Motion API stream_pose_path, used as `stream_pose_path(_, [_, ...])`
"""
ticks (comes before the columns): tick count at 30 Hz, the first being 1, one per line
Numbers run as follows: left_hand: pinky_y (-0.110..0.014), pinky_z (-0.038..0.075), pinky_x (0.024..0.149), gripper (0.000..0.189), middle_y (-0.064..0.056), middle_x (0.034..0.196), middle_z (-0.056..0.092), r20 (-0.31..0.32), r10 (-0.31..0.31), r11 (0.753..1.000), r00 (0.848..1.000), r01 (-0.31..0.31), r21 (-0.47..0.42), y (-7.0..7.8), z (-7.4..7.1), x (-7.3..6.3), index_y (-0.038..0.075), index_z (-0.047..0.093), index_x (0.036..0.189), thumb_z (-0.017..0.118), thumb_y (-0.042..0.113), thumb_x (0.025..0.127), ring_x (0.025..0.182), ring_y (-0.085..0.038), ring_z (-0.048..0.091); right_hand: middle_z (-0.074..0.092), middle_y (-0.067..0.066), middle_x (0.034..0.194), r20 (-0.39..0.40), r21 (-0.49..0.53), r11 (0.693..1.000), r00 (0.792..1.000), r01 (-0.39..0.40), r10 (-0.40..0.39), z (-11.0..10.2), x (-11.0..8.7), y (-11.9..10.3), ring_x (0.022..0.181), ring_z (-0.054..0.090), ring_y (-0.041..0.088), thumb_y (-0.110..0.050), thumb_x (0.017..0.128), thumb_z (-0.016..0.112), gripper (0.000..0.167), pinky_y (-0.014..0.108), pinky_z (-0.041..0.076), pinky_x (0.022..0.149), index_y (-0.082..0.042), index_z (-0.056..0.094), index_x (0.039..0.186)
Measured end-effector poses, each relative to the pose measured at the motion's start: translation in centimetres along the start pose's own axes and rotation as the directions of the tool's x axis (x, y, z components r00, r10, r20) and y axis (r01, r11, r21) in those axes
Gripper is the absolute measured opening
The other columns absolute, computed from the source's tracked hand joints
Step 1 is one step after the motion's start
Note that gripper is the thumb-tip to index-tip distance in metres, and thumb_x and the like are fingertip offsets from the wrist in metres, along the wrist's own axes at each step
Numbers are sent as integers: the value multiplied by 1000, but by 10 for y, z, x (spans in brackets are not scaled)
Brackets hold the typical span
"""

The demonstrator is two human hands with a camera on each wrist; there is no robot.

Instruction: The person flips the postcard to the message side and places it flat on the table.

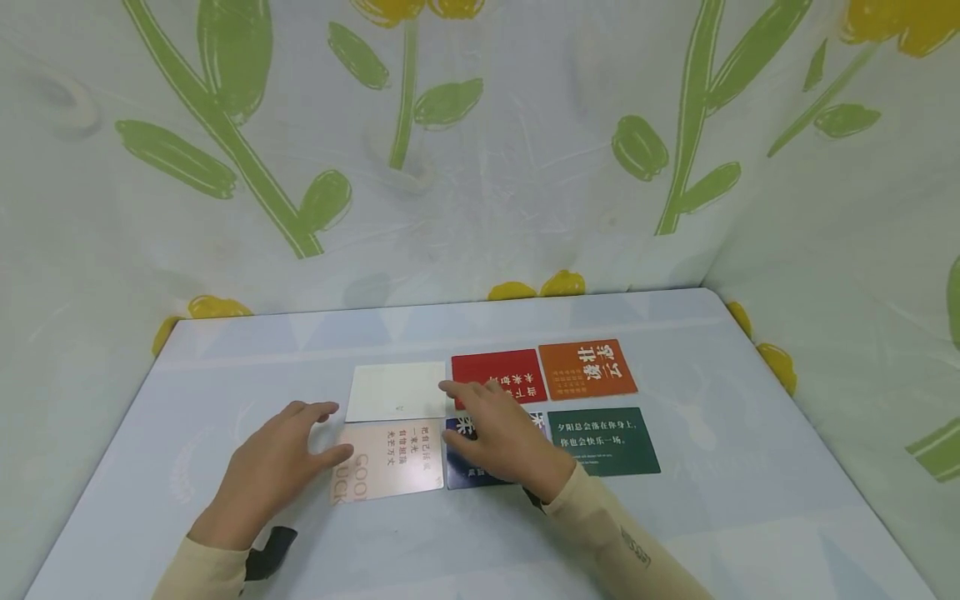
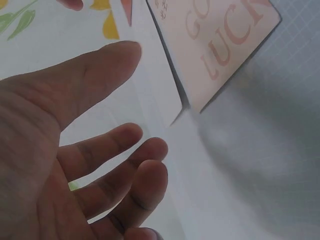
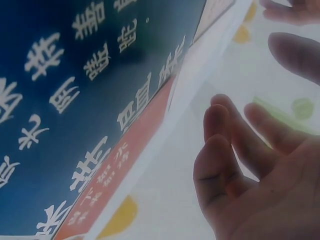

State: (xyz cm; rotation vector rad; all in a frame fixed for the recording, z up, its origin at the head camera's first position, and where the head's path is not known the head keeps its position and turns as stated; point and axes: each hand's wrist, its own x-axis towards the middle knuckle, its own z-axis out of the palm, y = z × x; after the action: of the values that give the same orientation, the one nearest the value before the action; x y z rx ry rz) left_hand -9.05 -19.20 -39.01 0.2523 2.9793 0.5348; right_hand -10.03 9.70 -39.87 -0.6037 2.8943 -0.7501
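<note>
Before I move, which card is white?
The far row's leftmost card, just beyond the pink card; it alone is white, without large lettering.

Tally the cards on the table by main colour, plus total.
White card: 1
Red card: 1
Orange card: 1
Pink card: 1
Dark blue card: 1
Dark green card: 1
Total: 6

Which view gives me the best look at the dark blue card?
Right wrist: the dark blue card is large and uncovered there, though cropped. In the head view, the right hand hides part of it; the left wrist view shows none of it.
</note>
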Motion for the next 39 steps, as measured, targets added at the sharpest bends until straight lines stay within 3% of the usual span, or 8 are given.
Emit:
stream_pose_path(1, [-59, 51, 85, 70, -21, 127, 62, 10, -1, 1000, 1000, 1, -3, 0, 0, -1, 4, 63, 133, 85, 43, 79, 112, -41, 61, 57, 0, 144, 5, -3, 1000, 1000, 4, -4, 0, -1, 0, 134, 50, 22, -34, 90, 78, 71, 48, 28, 118, -19, 47, 151])
stream_pose_path(10, [-59, 52, 83, 78, -21, 127, 61, 65, 1, 1000, 998, -1, 9, -1, 4, -6, 4, 62, 135, 89, 44, 74, 111, -41, 62, 57, 1, 143, 34, -19, 999, 999, 27, -26, 2, -4, -2, 133, 51, 22, -36, 89, 79, 72, 49, 26, 119, -19, 47, 151])
stream_pose_path(18, [-60, 51, 87, 81, -21, 127, 61, 84, 13, 1000, 996, -13, 3, -4, 9, -11, 2, 61, 135, 90, 44, 72, 113, -40, 61, 57, 2, 143, 55, -40, 998, 997, 55, -53, 3, -8, -1, 131, 52, 24, -37, 89, 78, 72, 49, 31, 117, -19, 47, 151])
stream_pose_path(22, [-60, 50, 89, 85, -21, 128, 61, 94, 18, 1000, 995, -18, 0, -5, 13, -12, 2, 61, 136, 90, 46, 70, 112, -40, 61, 58, 2, 141, 68, -53, 996, 995, 76, -72, 4, -10, -2, 125, 54, 22, -38, 89, 77, 71, 45, 41, 110, -19, 48, 151])
stream_pose_path(27, [-59, 51, 88, 85, -21, 128, 60, 95, 15, 1000, 995, -15, 0, -5, 16, -12, 2, 62, 134, 91, 48, 68, 110, -38, 62, 59, 1, 139, 84, -48, 994, 992, 99, -94, 7, -11, -4, 121, 53, 19, -38, 88, 78, 72, 40, 47, 103, -19, 47, 151])
stream_pose_path(39, [-54, 54, 81, 84, -20, 127, 58, 76, 27, 1000, 997, -27, 2, -6, 20, -13, 2, 63, 131, 92, 48, 67, 104, -35, 64, 58, -2, 139, 131, -53, 990, 984, 131, -123, 14, -17, -10, 124, 49, 19, -36, 86, 82, 75, 39, 43, 105, -22, 47, 151])
